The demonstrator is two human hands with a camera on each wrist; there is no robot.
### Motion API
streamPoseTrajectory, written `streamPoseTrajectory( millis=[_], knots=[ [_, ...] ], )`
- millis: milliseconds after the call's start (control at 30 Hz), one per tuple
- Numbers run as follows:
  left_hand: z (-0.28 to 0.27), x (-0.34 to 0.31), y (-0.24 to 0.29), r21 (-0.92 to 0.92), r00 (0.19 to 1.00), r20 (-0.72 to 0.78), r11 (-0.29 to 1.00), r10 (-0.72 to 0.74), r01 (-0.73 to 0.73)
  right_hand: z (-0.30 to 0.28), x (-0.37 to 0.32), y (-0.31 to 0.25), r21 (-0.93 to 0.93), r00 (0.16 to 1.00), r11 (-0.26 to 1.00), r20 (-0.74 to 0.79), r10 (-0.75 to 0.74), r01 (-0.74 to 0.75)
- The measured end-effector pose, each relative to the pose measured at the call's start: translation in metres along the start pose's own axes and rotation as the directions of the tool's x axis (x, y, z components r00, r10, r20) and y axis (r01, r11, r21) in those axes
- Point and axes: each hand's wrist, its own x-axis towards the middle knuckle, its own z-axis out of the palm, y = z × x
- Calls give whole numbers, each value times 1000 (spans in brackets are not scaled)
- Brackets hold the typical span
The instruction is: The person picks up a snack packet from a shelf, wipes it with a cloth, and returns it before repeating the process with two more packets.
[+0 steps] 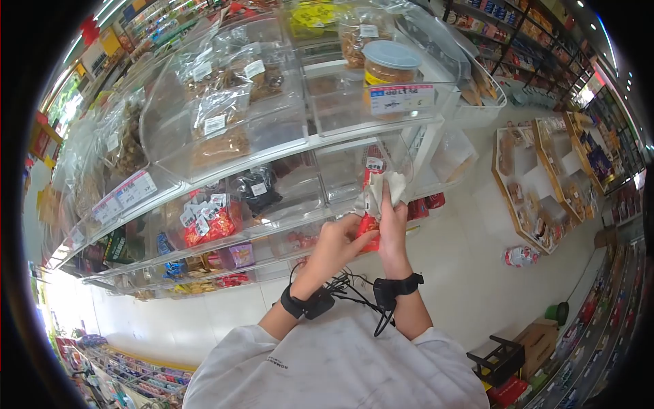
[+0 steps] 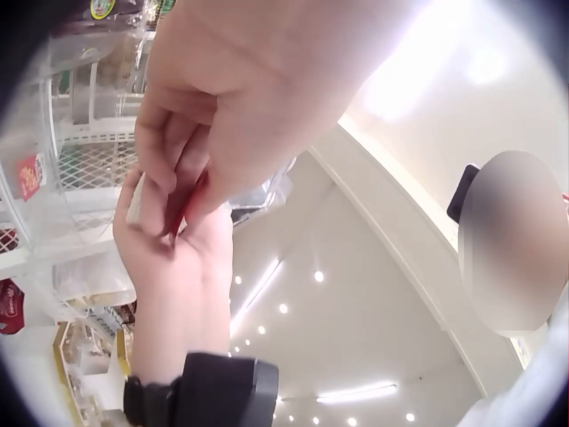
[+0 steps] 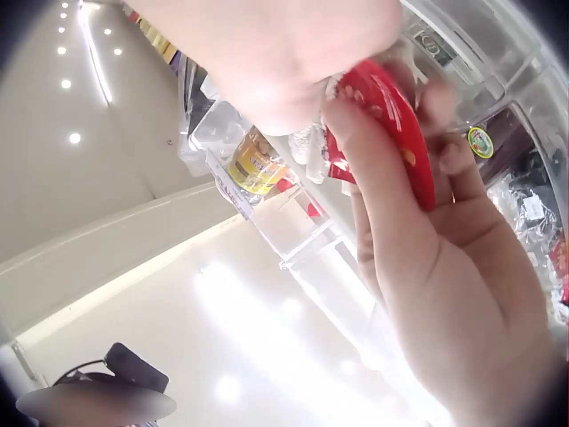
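My left hand (image 1: 334,247) pinches a shiny red packet (image 1: 368,225) between thumb and fingers; in the right wrist view the packet (image 3: 382,124) bulges out past the thumb. Beside it, my right hand (image 1: 393,228) holds a crumpled off-white cloth (image 1: 392,185), gripped at its lower part. The two hands meet closely in front of the shelf bins, and the left wrist view shows the left hand (image 2: 258,89) largely covering the packet. Just beyond the cloth, a red packet with a white label (image 1: 374,163) lies in a clear bin.
Clear plastic bins hold bagged dried goods (image 1: 225,129), red packets (image 1: 212,221) and a blue-lidded tub (image 1: 392,63). A wooden display stand (image 1: 541,180) is at the right. A wrapped bundle (image 1: 521,256) sits on the floor, and a black stool (image 1: 497,358) stands at the lower right.
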Motion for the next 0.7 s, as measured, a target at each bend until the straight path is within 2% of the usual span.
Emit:
streamPoseTrajectory(
  millis=[67,167,267,367,467,567,667,700],
  knots=[
    [-16,0,-1,-27,1000,-19,1000,-15,14,9,-7,-3,85,997,995,64,-49,43],
    [-34,0,-13,51,982,-167,995,93,-86,23,-19,-6,14,964,988,219,-153,153],
    [-34,-8,-10,252,973,-158,959,171,-128,35,-27,-16,-42,967,989,220,-132,145],
    [-31,-13,-10,270,975,-134,953,179,-138,38,-25,-10,-270,959,925,174,-224,265],
    [-39,-16,-1,256,987,-69,959,146,-124,34,-27,-6,-427,974,876,121,-190,224],
    [-44,-21,6,154,988,-47,978,150,-141,33,-25,8,-41,995,994,-2,-102,102],
    [-57,-21,7,-51,972,-72,973,223,-227,39,-34,-6,282,995,959,89,-37,10],
    [-61,-21,5,-26,983,-57,984,173,-175,36,-35,-11,291,983,956,185,-19,-36]
  ],
)
